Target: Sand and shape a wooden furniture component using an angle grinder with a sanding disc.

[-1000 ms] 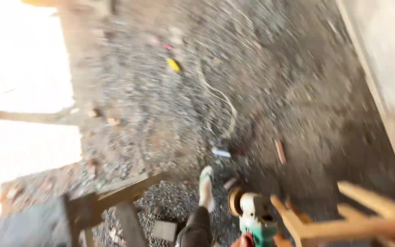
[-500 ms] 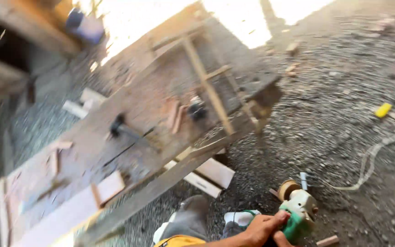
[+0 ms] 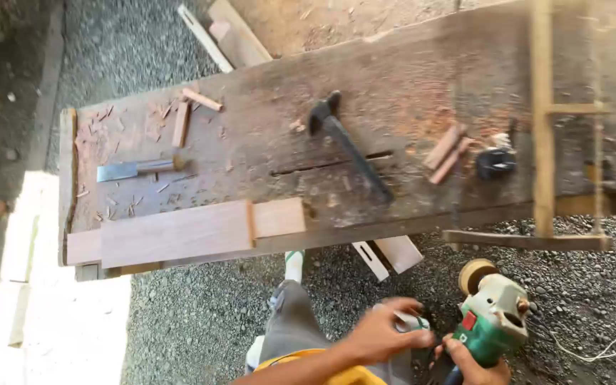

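A green power sander [image 3: 490, 321] with a round tan pad sits low over the gravel at the bottom right. My right hand [image 3: 473, 365] grips its green body from below. My left hand [image 3: 385, 334] is closed over the grey rear part of the tool. Above them runs a long, worn wooden workbench [image 3: 408, 78]. On the bench lie a black hammer [image 3: 351, 146], a chisel [image 3: 137, 169] and a pale planed board [image 3: 187, 232] near the front edge.
Short wood offcuts [image 3: 447, 153] and a small black object [image 3: 495, 162] lie at the bench's right, under a thin wooden frame [image 3: 543, 121]. Wood chips are scattered at the left end. A white cord [image 3: 607, 346] trails on the gravel. My leg and shoe [image 3: 290, 314] stand below the bench.
The view has swung from the gravel floor to straight over the workbench. My left hand has come onto the sander, which both hands now hold.
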